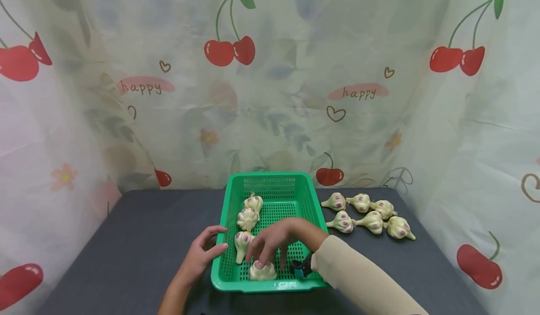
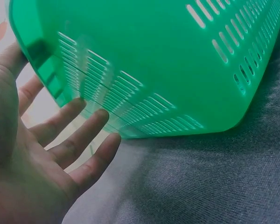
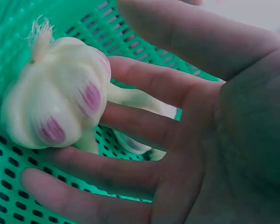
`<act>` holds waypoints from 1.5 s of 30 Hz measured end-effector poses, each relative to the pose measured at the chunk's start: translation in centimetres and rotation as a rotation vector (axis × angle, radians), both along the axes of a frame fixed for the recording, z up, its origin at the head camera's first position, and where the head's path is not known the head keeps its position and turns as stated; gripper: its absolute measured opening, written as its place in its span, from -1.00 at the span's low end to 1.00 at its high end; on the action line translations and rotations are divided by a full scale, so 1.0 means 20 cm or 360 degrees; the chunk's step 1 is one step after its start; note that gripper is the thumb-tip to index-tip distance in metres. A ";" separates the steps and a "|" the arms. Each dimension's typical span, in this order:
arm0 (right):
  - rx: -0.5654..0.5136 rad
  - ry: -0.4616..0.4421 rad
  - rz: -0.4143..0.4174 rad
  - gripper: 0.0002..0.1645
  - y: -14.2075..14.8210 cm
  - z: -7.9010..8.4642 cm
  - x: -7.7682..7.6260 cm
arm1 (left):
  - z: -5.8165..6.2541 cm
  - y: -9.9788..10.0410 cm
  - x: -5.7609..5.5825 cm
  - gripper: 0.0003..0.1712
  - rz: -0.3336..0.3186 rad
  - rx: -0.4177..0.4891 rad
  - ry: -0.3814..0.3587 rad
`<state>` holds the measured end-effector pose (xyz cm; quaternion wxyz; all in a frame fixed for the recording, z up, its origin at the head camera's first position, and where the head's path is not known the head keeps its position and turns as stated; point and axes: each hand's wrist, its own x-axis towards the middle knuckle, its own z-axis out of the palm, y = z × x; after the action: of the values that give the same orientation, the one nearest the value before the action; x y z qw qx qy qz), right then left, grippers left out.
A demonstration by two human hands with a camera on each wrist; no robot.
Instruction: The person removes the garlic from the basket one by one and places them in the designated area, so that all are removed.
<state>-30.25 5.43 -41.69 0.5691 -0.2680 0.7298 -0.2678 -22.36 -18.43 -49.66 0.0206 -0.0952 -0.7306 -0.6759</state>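
Presently, in the green basket (image 1: 313, 202), three garlic bulbs (image 1: 247, 220) are lined up along the left wall, and a fourth bulb (image 1: 265, 273) is laid toward the near end, partly covered by the right hand (image 1: 272, 242). Six more bulbs (image 1: 371, 222) are set in two rows on the dark table (image 1: 168, 230), right of the basket. The right hand is lowered from above, its fingers spread beside the fourth bulb; whether contact is made cannot be told. The left hand (image 1: 200, 253) is placed at the left rim, fingers and thumb parted.
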 end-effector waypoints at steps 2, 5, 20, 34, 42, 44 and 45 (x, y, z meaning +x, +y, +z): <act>0.0034 -0.0017 0.0032 -0.57 -0.01 0.00 0.01 | 0.00 0.00 0.00 -0.57 -0.0016 0.0011 0.0007; 0.0067 -0.0013 0.0056 -0.58 -0.02 0.00 0.02 | 0.01 0.00 0.00 -0.56 -0.0032 0.0026 0.0002; 0.0025 0.0059 0.0137 -0.56 -0.01 0.00 0.01 | 0.02 0.00 0.00 -0.57 -0.0004 -0.0003 -0.0031; -0.0366 0.0462 -0.0130 -0.56 0.12 0.05 0.00 | 0.01 0.01 0.00 -0.57 0.0026 -0.0034 -0.0021; -0.0431 0.0608 -0.0318 -0.54 0.17 0.07 0.01 | 0.01 0.01 0.00 -0.56 0.0030 -0.0057 -0.0037; -0.0446 0.0666 -0.0346 -0.51 0.19 0.08 0.01 | 0.00 0.01 -0.01 -0.56 0.0028 -0.0059 -0.0030; -0.0456 0.0695 -0.0357 -0.50 0.20 0.09 0.01 | 0.00 0.01 0.00 -0.56 0.0028 -0.0059 -0.0029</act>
<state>-30.06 9.40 -39.94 0.3215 -0.3146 0.8149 -0.3656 -22.45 -18.30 -49.58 0.0182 -0.0830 -0.7439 -0.6629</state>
